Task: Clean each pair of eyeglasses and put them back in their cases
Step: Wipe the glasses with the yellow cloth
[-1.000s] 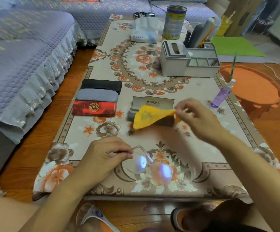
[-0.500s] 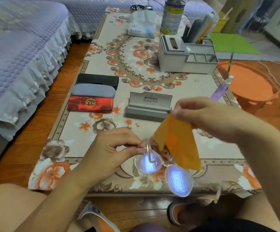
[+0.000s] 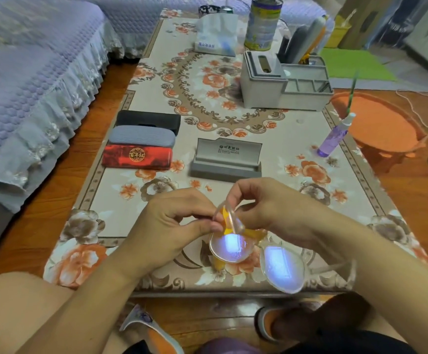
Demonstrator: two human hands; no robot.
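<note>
My left hand [image 3: 174, 226] pinches the eyeglasses [image 3: 253, 254] by the frame at the end of one lens, thumb and fingers curled onto the rim. My right hand [image 3: 271, 208] is curled around the yellow cloth [image 3: 227, 221], pressing it against the top of that same lens (most of the cloth is hidden behind the lens and my fingers). The glasses are held above the near edge of the table [image 3: 100, 200], clear frame, both lenses catching a bluish glare, one arm trailing off toward the right.

Just beyond my hands, near the middle of the table, the open grey case [image 3: 227, 162] sits with its lid standing up. Toward the left edge three shut cases lie side by side, touching: a red case [image 3: 137, 155] nearest me, a grey case [image 3: 142, 136] behind it, a black case [image 3: 149, 120] farthest. At the right edge stands a purple spray bottle [image 3: 333, 139]. Farther back are a grey organizer [image 3: 284, 84], a tissue pack [image 3: 216, 34] and a tin can [image 3: 262, 23].
</note>
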